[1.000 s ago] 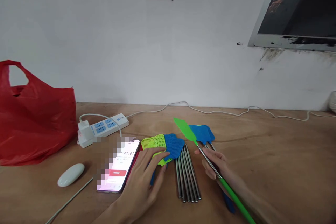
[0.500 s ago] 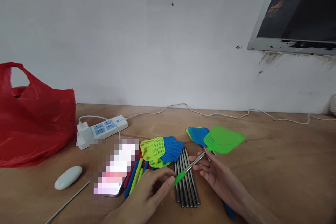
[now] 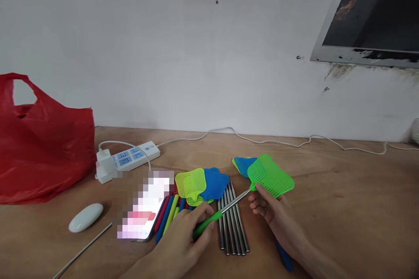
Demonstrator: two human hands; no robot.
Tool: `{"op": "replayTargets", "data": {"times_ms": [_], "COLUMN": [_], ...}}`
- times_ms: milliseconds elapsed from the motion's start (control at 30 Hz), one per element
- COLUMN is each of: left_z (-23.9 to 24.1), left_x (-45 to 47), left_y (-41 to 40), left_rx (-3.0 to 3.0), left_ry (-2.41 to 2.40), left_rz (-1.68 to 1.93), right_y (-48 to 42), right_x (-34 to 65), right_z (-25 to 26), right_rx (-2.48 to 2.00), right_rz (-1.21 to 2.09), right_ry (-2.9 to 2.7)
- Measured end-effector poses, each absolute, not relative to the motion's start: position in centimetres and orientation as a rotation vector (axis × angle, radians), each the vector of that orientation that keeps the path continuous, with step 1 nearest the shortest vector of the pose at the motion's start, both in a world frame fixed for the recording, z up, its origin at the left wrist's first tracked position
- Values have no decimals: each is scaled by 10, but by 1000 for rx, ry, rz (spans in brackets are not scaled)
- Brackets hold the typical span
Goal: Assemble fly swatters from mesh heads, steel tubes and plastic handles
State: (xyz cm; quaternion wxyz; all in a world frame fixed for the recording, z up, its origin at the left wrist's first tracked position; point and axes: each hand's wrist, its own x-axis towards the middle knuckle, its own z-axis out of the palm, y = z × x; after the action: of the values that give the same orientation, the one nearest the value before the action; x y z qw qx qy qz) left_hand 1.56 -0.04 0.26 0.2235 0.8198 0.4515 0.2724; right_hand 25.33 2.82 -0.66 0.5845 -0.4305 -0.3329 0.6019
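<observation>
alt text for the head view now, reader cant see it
The left hand holds the handle of a green fly swatter while the right hand is at the base of its mesh head, above metal rods on a wooden table. To the left are lime and blue swatter heads, coloured grips, a lit phone, a power strip and a red plastic bag.

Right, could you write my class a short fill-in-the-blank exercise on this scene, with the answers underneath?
1. The fly swatter being held has a ____ head.
2. The left hand grips that swatter by its ____.
3. The plastic bag at the picture's left edge is coloured ____.
4. The white plug is plugged into the ____.

Missing words: green; handle; red; power strip.
</observation>
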Motion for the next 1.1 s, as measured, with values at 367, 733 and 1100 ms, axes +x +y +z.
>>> {"op": "replayTargets", "data": {"times_ms": [367, 733, 1100], "left_z": [-7, 0, -13], "left_x": [11, 14, 18], "left_y": [1, -3, -2], "left_rx": [2323, 2300, 2278], "left_ry": [1277, 1242, 1231], "left_rz": [772, 534, 423], "right_y": [24, 23, 22], "right_x": [245, 241, 243], "right_z": [-24, -21, -22], "right_rx": [-923, -942, -1046], "right_rz": [1392, 1346, 1419], "right_ry": [-801, -969, -1167]}}
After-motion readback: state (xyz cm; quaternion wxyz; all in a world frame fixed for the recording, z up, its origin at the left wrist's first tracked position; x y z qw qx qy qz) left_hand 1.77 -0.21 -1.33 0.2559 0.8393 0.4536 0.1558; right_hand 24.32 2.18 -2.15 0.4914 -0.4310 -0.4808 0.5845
